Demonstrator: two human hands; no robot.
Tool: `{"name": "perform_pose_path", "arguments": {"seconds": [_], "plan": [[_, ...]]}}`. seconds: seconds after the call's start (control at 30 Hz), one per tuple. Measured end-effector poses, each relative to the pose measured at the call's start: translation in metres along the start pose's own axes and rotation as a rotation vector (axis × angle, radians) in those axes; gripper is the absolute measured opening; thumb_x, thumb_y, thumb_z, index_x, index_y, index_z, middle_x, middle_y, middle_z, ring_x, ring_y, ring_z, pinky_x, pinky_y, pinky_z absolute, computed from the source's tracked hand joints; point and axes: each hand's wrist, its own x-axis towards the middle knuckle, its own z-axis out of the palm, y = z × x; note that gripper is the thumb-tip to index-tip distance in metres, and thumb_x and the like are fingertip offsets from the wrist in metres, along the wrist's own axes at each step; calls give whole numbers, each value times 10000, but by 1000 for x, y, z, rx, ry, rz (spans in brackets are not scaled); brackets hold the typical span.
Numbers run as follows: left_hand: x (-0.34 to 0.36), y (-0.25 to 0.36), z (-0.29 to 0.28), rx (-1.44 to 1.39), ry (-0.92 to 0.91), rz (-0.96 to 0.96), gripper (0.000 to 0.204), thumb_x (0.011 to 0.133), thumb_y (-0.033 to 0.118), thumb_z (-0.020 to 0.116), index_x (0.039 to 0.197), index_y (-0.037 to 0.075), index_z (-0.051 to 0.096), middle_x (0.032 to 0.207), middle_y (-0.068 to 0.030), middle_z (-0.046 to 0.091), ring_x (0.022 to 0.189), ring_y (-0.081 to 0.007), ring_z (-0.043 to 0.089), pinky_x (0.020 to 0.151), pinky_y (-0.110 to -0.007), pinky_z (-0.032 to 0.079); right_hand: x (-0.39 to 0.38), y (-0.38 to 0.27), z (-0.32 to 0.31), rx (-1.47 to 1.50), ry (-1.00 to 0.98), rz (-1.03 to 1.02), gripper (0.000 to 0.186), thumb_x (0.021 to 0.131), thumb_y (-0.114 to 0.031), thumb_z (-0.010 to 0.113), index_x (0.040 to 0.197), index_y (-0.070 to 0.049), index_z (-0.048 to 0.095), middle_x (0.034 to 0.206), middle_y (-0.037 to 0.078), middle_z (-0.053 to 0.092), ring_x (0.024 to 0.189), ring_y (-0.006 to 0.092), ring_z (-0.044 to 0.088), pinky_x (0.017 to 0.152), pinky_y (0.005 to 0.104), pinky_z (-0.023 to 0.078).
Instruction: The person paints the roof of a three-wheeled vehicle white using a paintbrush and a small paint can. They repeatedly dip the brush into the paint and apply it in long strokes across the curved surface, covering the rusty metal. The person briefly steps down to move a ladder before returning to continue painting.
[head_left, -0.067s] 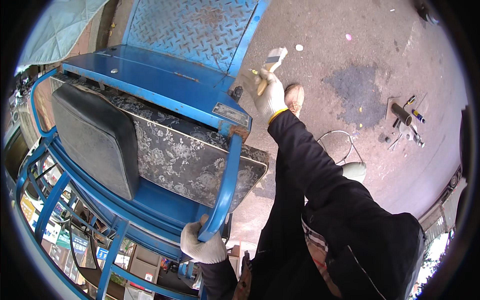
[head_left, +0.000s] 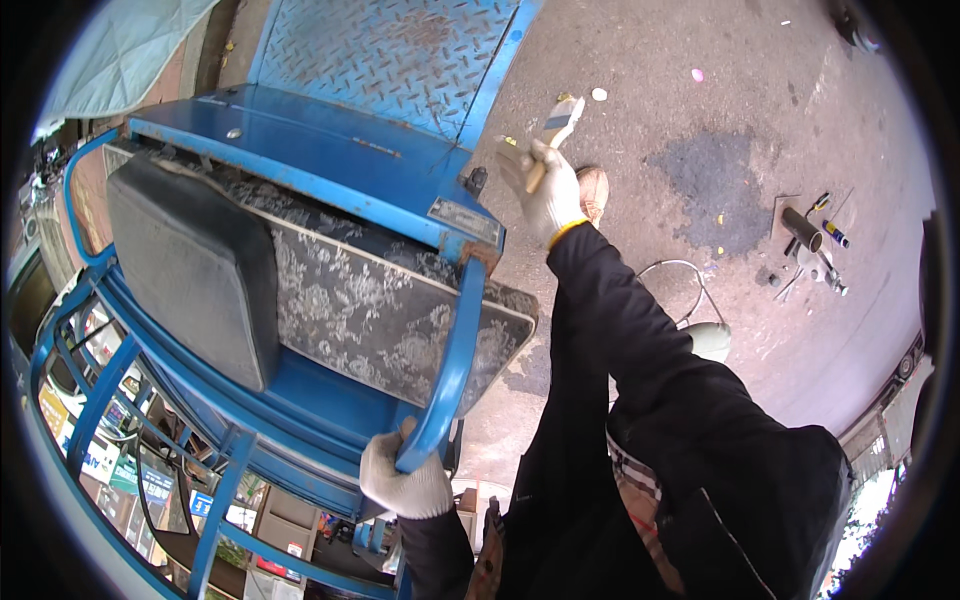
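Observation:
In a white knit glove with a yellow cuff, my right hand (head_left: 550, 192) holds a paintbrush (head_left: 560, 120) out over the pavement. The brush has a wooden handle, a metal band and pale bristles that point up and away. Some of that hand's fingers stretch toward the blue metal frame without touching it. My left hand (head_left: 405, 482), also gloved, wraps round the lower end of a curved blue armrest (head_left: 452, 385). Beside it lies a dark floral-patterned seat board (head_left: 345, 305), with a black padded cushion (head_left: 190, 275) leaning on it.
Beyond the seat are a blue panel (head_left: 280, 140) and a treadplate floor (head_left: 390, 60). On the pavement at right lie a metal tube (head_left: 802, 228), a screwdriver (head_left: 822, 201) and other small tools. A wire-framed stool (head_left: 708, 340) stands near my leg.
My right hand has shifted slightly right and nearer with the paintbrush, and the brush has tilted a little. My left hand keeps its hold on the armrest.

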Motion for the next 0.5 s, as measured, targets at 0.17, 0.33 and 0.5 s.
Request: {"name": "perform_pose_path", "arguments": {"seconds": [0.17, 0.33, 0.5], "plan": [[7, 14, -9, 49, -62, 43, 254, 781, 214, 847, 728, 28, 682, 667, -175, 638, 627, -374, 650, 597, -431, 510, -106, -52, -37, -208, 69, -80, 222, 1029, -199, 633, 1167, -35, 576, 1225, 245, 679, 1126, 380, 692, 1001, 494, 557], [4, 33, -39, 50, -114, 59, 334, 822, 404, 766, 874, 78, 713, 812, -180, 686, 803, -399, 690, 740, -496, 554, -271, -145, 13, -489, -32, -322, 237, 1035, -228, 624, 910, -27, 619, 968, 170, 720, 938, 325, 721, 955, 490, 574], [-133, 11, -108, -322, 30, 318, 418, 795, 204, 783, 1171, 52, 683, 1147, -187, 690, 1092, -375, 653, 960, -478, 528, -421, -203, 113, -545, -491, -543, 294, 1076, -247, 586, 833, -114, 487, 653, -34, 366, 571, 109, 399, 767, 403, 567]]}}
